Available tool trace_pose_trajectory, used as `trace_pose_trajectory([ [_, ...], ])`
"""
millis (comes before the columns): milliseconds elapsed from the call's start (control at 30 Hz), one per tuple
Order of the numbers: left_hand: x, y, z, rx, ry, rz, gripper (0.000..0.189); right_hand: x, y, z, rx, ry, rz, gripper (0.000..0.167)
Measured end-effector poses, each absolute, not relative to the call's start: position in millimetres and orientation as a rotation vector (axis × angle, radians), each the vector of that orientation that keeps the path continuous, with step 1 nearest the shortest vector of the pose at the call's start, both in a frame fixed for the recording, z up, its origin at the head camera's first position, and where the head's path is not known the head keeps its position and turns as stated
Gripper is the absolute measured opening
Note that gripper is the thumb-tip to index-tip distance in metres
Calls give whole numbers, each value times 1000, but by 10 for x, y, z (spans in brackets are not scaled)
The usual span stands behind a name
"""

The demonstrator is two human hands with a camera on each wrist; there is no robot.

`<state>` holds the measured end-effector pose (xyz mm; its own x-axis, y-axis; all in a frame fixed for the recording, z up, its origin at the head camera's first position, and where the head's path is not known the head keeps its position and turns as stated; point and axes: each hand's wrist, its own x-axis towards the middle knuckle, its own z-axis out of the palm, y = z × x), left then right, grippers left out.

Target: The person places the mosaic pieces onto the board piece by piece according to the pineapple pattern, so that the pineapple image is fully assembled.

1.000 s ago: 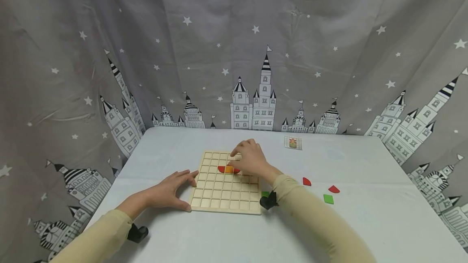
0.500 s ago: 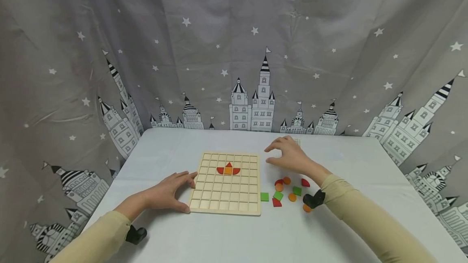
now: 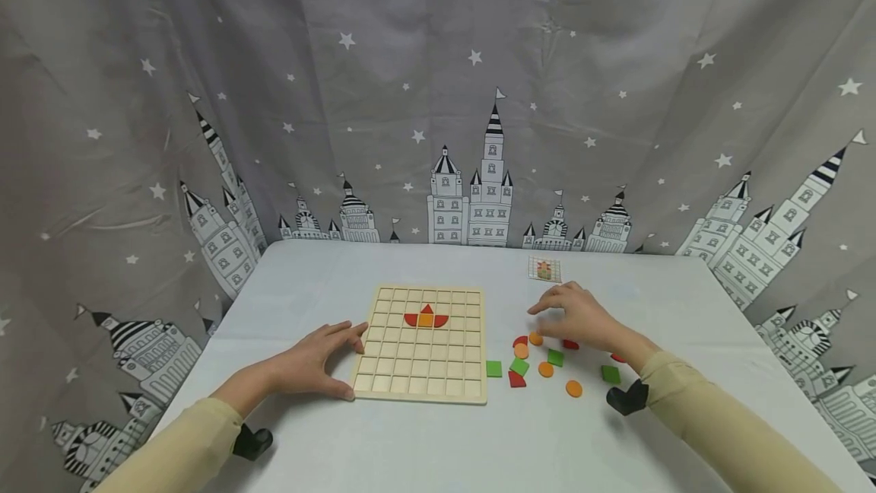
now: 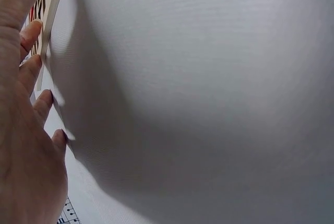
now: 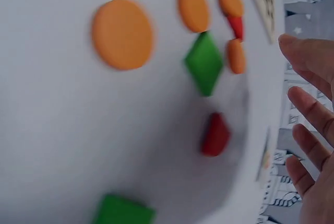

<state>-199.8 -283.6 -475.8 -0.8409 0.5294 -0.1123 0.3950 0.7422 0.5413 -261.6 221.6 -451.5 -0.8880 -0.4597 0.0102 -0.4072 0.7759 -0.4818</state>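
We count four orange discs [image 3: 545,369] and four green squares [image 3: 519,367] beside one gridded board [image 3: 418,366]. Left hand [image 3: 308,361] touches its edge, grip loose; right hand [image 3: 582,319] hovers, grip released.

Soft light is filling head view; shadow [image 4: 120,140] is darkening left-wrist view, lower half; orange disc [image 5: 123,34] is blurring, right-wrist view, upper left
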Motion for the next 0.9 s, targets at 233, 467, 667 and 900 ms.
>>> trace_pose_trajectory([
  [233, -1995, -2838, -4756, 712, 2682, 749, 60, -2579, 2305, -4718, -687, 2870, -706, 23],
  [467, -1986, -2822, -4738, 716, 2681, 743, 61, -2586, 2344, -4828, -594, 2816, -801, 22],
  [667, -1989, -2820, -4734, 709, 2681, 745, 61, -2602, 2340, -4862, -574, 2801, -829, 21],
  [900, -1990, -2828, -4750, 708, 2682, 747, 61, -2616, 2327, -4887, -579, 2812, -829, 19],
])
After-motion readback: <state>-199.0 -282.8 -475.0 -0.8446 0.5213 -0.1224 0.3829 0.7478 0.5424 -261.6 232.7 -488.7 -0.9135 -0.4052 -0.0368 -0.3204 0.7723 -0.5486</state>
